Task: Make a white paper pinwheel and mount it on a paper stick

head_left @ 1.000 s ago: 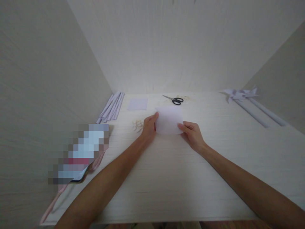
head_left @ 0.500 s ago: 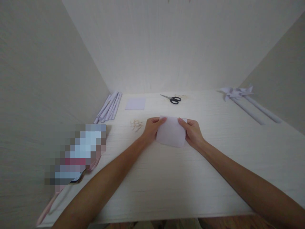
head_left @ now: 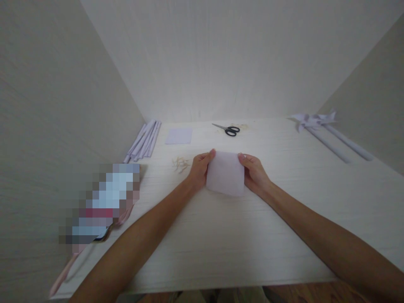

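Observation:
A square sheet of white paper (head_left: 225,174) is held up between my two hands, over the middle of the table. My left hand (head_left: 201,167) pinches its upper left corner, thumb on the near face. At the upper right corner my right hand (head_left: 252,170) grips it the same way. The other fingers are partly hidden behind the sheet. Just left of my left hand lie several thin tan strips (head_left: 181,164). Beyond the sheet is a pair of scissors (head_left: 229,129) with black handles, its blades pointing left.
A flat square of paper (head_left: 178,136) lies at the back left, beside a pile of rolled paper sticks (head_left: 143,141). Two paper pinwheels (head_left: 311,121) on paper sticks rest at the back right. A blurred-out phone-like device (head_left: 109,198) stands at the left. Walls enclose the white table (head_left: 299,202).
Both thumbs have slid outward from the sheet's upper edge to its corners, so more of its face shows. The sheet stays in about the same place.

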Tool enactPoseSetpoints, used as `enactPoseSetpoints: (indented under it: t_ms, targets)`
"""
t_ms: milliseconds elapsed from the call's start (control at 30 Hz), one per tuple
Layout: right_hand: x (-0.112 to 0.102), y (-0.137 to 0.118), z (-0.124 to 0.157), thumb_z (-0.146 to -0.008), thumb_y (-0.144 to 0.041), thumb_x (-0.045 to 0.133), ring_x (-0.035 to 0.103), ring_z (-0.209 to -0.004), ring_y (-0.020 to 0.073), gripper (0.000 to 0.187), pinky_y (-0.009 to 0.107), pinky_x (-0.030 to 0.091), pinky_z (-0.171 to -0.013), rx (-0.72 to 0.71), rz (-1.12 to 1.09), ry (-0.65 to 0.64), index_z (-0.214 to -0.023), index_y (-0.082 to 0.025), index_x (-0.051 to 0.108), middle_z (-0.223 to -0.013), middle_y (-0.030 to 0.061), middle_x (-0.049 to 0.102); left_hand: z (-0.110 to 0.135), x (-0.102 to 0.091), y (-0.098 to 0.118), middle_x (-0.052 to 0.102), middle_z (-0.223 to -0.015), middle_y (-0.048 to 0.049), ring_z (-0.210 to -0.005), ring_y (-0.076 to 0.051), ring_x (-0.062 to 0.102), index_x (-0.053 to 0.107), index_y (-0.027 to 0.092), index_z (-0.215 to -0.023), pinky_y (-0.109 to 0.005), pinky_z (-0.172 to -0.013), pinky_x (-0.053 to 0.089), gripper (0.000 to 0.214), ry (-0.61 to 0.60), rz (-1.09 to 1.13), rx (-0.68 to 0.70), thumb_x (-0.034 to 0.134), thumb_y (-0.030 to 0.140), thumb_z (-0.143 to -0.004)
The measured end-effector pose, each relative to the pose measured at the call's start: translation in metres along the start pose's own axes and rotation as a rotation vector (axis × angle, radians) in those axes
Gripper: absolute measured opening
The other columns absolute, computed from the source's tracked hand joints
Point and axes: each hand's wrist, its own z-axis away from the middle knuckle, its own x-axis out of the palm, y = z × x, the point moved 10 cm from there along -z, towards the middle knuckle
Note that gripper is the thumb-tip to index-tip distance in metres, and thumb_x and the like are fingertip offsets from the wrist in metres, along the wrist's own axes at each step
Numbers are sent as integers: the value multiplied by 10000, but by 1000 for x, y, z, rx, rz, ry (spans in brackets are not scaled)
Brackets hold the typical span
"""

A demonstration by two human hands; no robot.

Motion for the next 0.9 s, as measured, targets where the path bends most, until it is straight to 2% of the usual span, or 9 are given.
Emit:
enactPoseSetpoints:
  t_ms: [133, 233, 333, 433, 500, 633, 800, 900]
  targets:
    - [-15, -8, -4, -554, -387, 707, 479, -453, 93, 275, 243, 417, -473, -82, -12, 112, -594, -167, 548, -507, -36, 550, -1, 0, -2, 528, -433, 3, -384, -68, 444, 550, 120, -480, -206, -400, 329, 364, -39, -121, 10, 659, 461, -548]
    - [-27, -17, -6, -580, -386, 690, 491, -489, 101, 266, 253, 430, -499, -174, -62, 186, -616, -173, 534, -530, -39, 550, 0, 7, -4, 601, -511, -42, -447, -98, 517, 609, 110, -525, -211, -426, 388, 320, -120, -244, 22, 673, 423, -546]
    - [-32, -21, -7, -589, -375, 685, 482, -495, 101, 256, 254, 425, -493, -207, -105, 213, -607, -173, 528, -542, -37, 545, 1, 11, -4, 653, -626, -80, -522, -134, 576, 646, 112, -579, -236, -470, 450, 292, -158, -292, 48, 676, 401, -550]
    - [-34, -22, -6, -585, -339, 694, 463, -492, 87, 251, 235, 406, -476, -222, -143, 227, -563, -168, 511, -544, -36, 529, 0, 10, 0, 642, -581, -72, -458, -121, 560, 636, 117, -562, -232, -441, 443, 314, -150, -304, 85, 649, 431, -578]
    - [-35, -23, -5, -572, -312, 703, 425, -462, 72, 268, 216, 368, -434, -230, -138, 235, -518, -168, 484, -509, -44, 488, -1, 7, 5, 585, -459, -35, -365, -87, 495, 600, 124, -511, -204, -378, 383, 336, -118, -295, 117, 638, 449, -585]
    - [-31, -25, -4, -562, -296, 700, 283, -382, 42, 336, 200, 239, -346, -232, -65, 206, -441, -173, 411, -427, -67, 354, -1, 3, 11, 357, -278, 60, -258, -13, 269, 453, 144, -386, -179, -295, 163, 401, -73, -181, 121, 665, 443, -549]
    - [-26, -27, -3, -562, -310, 698, 256, -383, 31, 375, 193, 206, -337, -251, -4, 187, -417, -168, 382, -434, -68, 304, 3, 13, 10, 243, -241, 83, -265, -14, 226, 347, 165, -367, -179, -322, 188, 448, -157, 46, 81, 646, 414, -589]
    - [-25, -28, -3, -584, -342, 687, 262, -383, 32, 390, 195, 222, -345, -269, 38, 186, -420, -171, 377, -432, -70, 297, 1, 9, 10, 268, -260, 80, -271, -17, 239, 354, 165, -386, -179, -327, 209, 431, -124, 54, 82, 619, 406, -625]
